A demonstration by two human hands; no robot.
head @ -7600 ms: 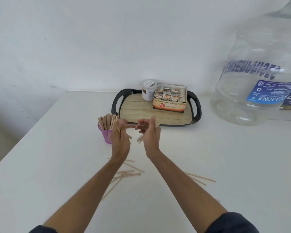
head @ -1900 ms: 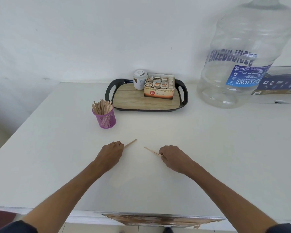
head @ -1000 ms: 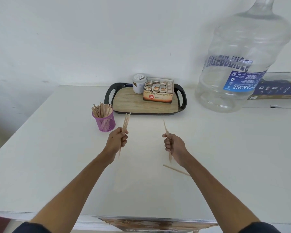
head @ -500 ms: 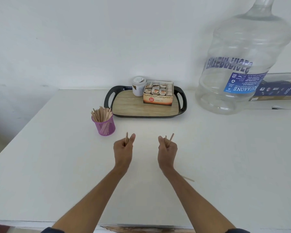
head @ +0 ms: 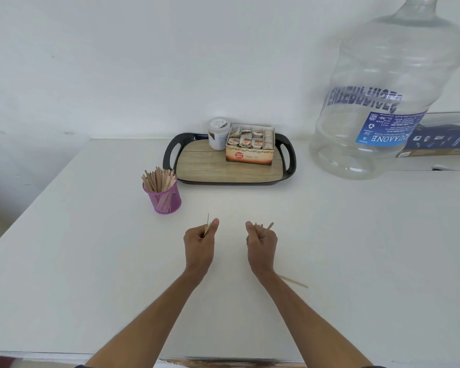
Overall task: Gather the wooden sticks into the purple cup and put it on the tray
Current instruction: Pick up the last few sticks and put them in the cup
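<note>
The purple mesh cup (head: 164,200) stands on the white table, packed with upright wooden sticks (head: 158,178), just left of the tray's front corner. The black-rimmed tray (head: 168,158) with a wood-look floor sits at the back. My left hand (head: 200,241) is closed on a few sticks whose tips poke up past my thumb. My right hand (head: 261,241) is closed on a few more sticks. Both fists hover side by side in front of the cup. One loose stick (head: 294,282) lies on the table by my right wrist.
A white jar (head: 218,134) and an open tea-bag box (head: 250,148) occupy the tray's back half. A big clear water bottle (head: 388,96) stands at the right, with a blue box (head: 441,139) behind it. The table's front edge (head: 223,359) is near.
Both hands lifted sticks off the table, stood them upright, and settled side by side. One stick dropped and stayed by my right wrist. Over the last half second little moved.
</note>
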